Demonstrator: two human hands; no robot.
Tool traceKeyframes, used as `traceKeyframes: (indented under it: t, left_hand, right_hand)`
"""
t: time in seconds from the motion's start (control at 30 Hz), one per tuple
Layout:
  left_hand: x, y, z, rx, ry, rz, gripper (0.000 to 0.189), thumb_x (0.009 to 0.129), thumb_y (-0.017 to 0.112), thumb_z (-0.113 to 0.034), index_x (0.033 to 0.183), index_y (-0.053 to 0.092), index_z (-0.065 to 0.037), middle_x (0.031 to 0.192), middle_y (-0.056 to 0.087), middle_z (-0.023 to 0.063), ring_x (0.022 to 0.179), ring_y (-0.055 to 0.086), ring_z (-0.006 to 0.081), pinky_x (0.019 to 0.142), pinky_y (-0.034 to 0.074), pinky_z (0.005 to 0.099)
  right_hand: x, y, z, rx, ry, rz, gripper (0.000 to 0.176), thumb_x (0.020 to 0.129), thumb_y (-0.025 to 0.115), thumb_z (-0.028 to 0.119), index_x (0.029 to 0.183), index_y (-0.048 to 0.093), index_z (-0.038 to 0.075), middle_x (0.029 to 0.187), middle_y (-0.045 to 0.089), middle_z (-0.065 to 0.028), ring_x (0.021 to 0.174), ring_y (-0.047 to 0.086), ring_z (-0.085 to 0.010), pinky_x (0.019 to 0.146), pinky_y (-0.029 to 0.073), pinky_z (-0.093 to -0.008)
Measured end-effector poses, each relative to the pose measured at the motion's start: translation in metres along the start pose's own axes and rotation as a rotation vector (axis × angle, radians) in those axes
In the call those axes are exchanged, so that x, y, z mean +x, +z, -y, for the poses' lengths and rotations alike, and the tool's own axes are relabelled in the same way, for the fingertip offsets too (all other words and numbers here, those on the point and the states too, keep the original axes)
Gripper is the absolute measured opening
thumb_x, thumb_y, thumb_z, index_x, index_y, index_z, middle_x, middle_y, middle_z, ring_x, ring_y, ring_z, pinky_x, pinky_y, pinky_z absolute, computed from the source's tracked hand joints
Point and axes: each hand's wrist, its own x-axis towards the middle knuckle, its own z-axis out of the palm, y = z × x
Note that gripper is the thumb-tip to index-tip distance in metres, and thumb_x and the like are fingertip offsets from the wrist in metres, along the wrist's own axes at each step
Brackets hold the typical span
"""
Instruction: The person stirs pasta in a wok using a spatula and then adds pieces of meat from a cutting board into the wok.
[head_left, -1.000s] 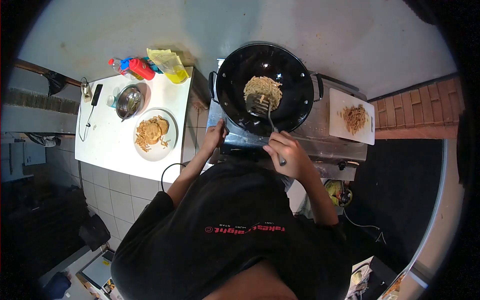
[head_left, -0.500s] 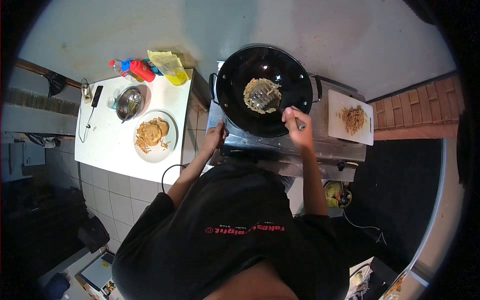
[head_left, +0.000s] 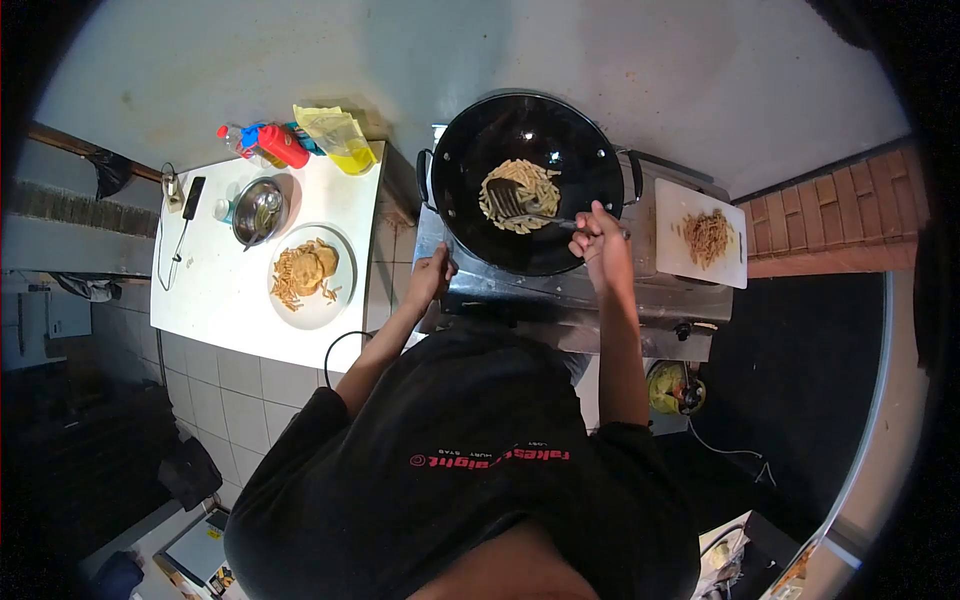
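My right hand [head_left: 602, 245] is closed around the handle of a slotted spatula [head_left: 507, 197]. The spatula's blade lies among pale cut strips of food [head_left: 540, 183] in the bottom of a black wok [head_left: 480, 130] with two side handles. At the left front corner of the metal stove [head_left: 560, 310], my left hand [head_left: 430, 273] is closed on the stove's edge, below the wok's left handle and apart from the wok.
Right of the wok, a white cutting board [head_left: 675, 258] bears browned strips. On the white table [head_left: 205, 305] at left stand a plate [head_left: 335, 305] of fried food, a metal bowl [head_left: 240, 218], red bottles [head_left: 285, 147] and a yellow pouch [head_left: 335, 130].
The spatula has turned in my right hand, and its blade has moved slightly left. The strips in the wok have shifted and spread a little. My left hand stays in place.
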Motion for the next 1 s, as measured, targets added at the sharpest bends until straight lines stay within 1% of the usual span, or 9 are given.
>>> traceKeyframes:
  t: [0.13, 0.37, 0.43, 0.47, 0.57, 0.63, 0.67, 0.77, 1.0]
  left_hand:
    - [0.000, 0.001, -0.001, -0.011, 0.010, -0.006, 0.063, 0.097, 0.042, -0.053, 0.052, 0.047, -0.010, 0.042, 0.037, -0.0014, 0.032, 0.031, 0.0106, 0.036, 0.018, 0.0270]
    - [0.000, 0.001, -0.002, -0.001, -0.001, 0.008, 0.063, 0.097, 0.042, -0.053, 0.052, 0.047, -0.010, 0.041, 0.035, -0.0017, 0.032, 0.030, 0.0102, 0.035, 0.017, 0.0268]
    - [-0.001, 0.001, -0.004, -0.006, -0.024, 0.013, 0.063, 0.097, 0.042, -0.054, 0.052, 0.047, -0.010, 0.041, 0.035, -0.0018, 0.032, 0.030, 0.0101, 0.035, 0.017, 0.0266]
    - [-0.002, 0.000, -0.005, -0.001, -0.033, 0.015, 0.063, 0.097, 0.042, -0.054, 0.052, 0.047, -0.010, 0.041, 0.035, -0.0018, 0.031, 0.030, 0.0101, 0.035, 0.017, 0.0265]
    - [-0.004, 0.001, -0.008, 0.004, -0.041, 0.012, 0.063, 0.097, 0.042, -0.054, 0.052, 0.047, -0.011, 0.041, 0.035, -0.0019, 0.031, 0.031, 0.0102, 0.035, 0.018, 0.0263]
    - [-0.005, 0.002, -0.009, 0.003, -0.038, 0.006, 0.063, 0.097, 0.042, -0.054, 0.051, 0.047, -0.011, 0.041, 0.035, -0.0019, 0.032, 0.031, 0.0103, 0.035, 0.018, 0.0262]
    - [-0.005, 0.002, -0.010, 0.022, -0.043, -0.003, 0.063, 0.097, 0.042, -0.053, 0.051, 0.047, -0.011, 0.041, 0.036, -0.0017, 0.032, 0.032, 0.0104, 0.036, 0.019, 0.0264]
    - [-0.010, 0.004, -0.015, 0.047, -0.028, -0.016, 0.063, 0.097, 0.041, -0.053, 0.051, 0.047, -0.011, 0.041, 0.037, -0.0012, 0.032, 0.033, 0.0107, 0.036, 0.020, 0.0267]
    - [-0.009, 0.003, -0.018, 0.031, -0.059, 0.003, 0.064, 0.098, 0.041, -0.053, 0.051, 0.046, -0.010, 0.042, 0.038, -0.0005, 0.033, 0.035, 0.0101, 0.036, 0.021, 0.0262]
  right_hand:
    - [-0.002, -0.007, 0.011, 0.148, 0.081, 0.030, 0.038, 0.095, 0.056, 0.027, 0.064, 0.039, 0.014, 0.077, 0.049, -0.0033, 0.061, 0.041, -0.0125, 0.055, 0.032, -0.0281]
    - [-0.012, 0.002, 0.015, 0.072, -0.007, 0.050, 0.035, 0.096, 0.056, 0.026, 0.066, 0.043, 0.012, 0.077, 0.051, -0.0037, 0.060, 0.040, -0.0121, 0.055, 0.033, -0.0275]
    - [-0.020, 0.017, 0.016, -0.127, -0.170, -0.039, 0.033, 0.097, 0.056, 0.023, 0.069, 0.051, 0.006, 0.073, 0.052, -0.0019, 0.058, 0.041, -0.0075, 0.052, 0.031, -0.0251]
    - [-0.018, 0.015, 0.013, -0.127, -0.170, -0.038, 0.033, 0.097, 0.056, 0.023, 0.069, 0.051, 0.006, 0.073, 0.052, -0.0019, 0.058, 0.041, -0.0075, 0.052, 0.031, -0.0251]
    - [-0.007, 0.003, -0.007, -0.466, -0.282, -0.029, 0.035, 0.097, 0.056, 0.023, 0.069, 0.055, 0.003, 0.065, 0.049, 0.0014, 0.056, 0.041, -0.0039, 0.050, 0.029, -0.0231]
    - [-0.004, 0.005, -0.014, -0.610, -0.443, -0.012, 0.040, 0.098, 0.055, 0.023, 0.064, 0.053, 0.003, 0.059, 0.045, 0.0039, 0.051, 0.038, -0.0023, 0.047, 0.027, -0.0230]
    - [-0.007, 0.005, -0.014, -0.586, -0.326, -0.039, 0.040, 0.099, 0.053, 0.022, 0.064, 0.052, 0.002, 0.058, 0.044, 0.0038, 0.050, 0.036, -0.0025, 0.047, 0.025, -0.0226]
    - [-0.002, 0.000, -0.027, -0.607, -0.316, -0.021, 0.040, 0.099, 0.053, 0.020, 0.063, 0.052, 0.001, 0.058, 0.044, 0.0043, 0.051, 0.037, -0.0025, 0.048, 0.025, -0.0225]
    - [-0.012, 0.017, -0.013, -0.702, -0.546, 0.006, 0.037, 0.098, 0.052, 0.015, 0.066, 0.048, -0.002, 0.062, 0.044, -0.0005, 0.058, 0.038, -0.0052, 0.053, 0.028, -0.0247]
